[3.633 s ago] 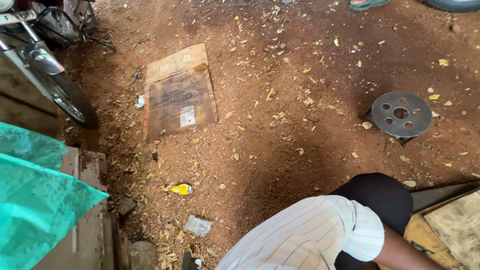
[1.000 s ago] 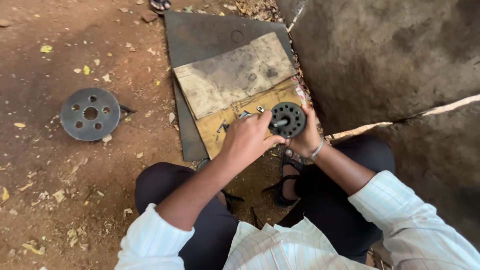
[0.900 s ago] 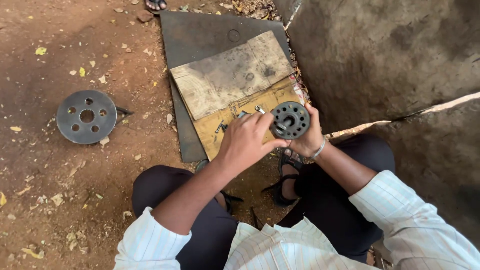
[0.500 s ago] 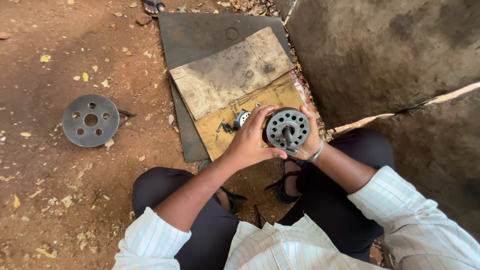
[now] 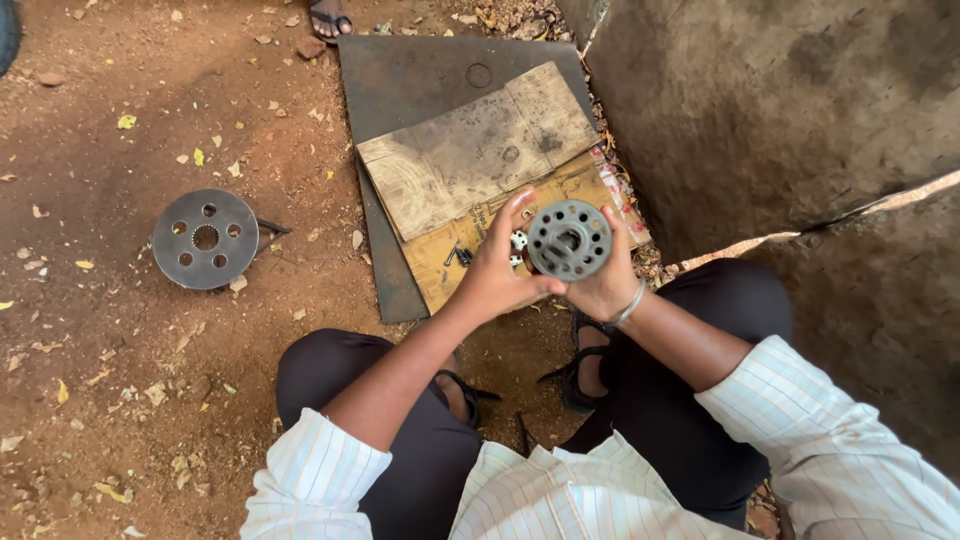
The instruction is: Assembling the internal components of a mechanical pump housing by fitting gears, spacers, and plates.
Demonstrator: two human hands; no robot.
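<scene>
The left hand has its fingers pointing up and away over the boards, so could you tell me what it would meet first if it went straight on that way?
Probably the pale wooden board lying beyond the left hand, though depth is unclear from above.

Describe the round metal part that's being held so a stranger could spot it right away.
Above the flat boards on the dirt, the left hand and right hand grip a thick round metal hub. Unlike the flat disc lying to the left, it is held up off the ground.
</scene>
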